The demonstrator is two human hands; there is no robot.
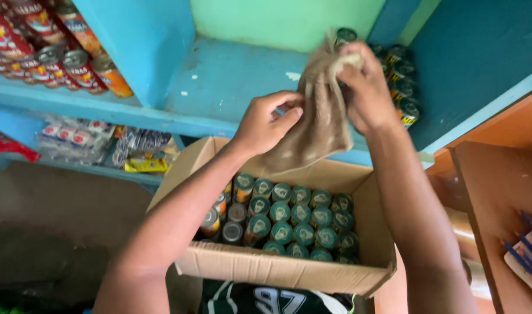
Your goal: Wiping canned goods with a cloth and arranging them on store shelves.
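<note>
Both hands grip a brown cloth [319,119] above the open cardboard box [277,267]: the right hand [367,87] is closed round a can [345,36] through the cloth's top end, w/ only the can's dark lid poking out, and the left hand [269,122] pinches the cloth's lower edge between thumb and fingers. Can and cloth sit up at shelf level, in front of the blue shelf [231,81], just left of a stack of cans [400,81] lying against the shelf's right wall. Below, the box is packed w/ green-topped cans [303,218] standing upright (a few orange ones at the left). Risk, as I judge it: cloth betw. palm and metal makes a slippery hold, so the can could slide out and drop onto the packed ones, denting them; an elbow could also nudge the stack so it rolls.
</note>
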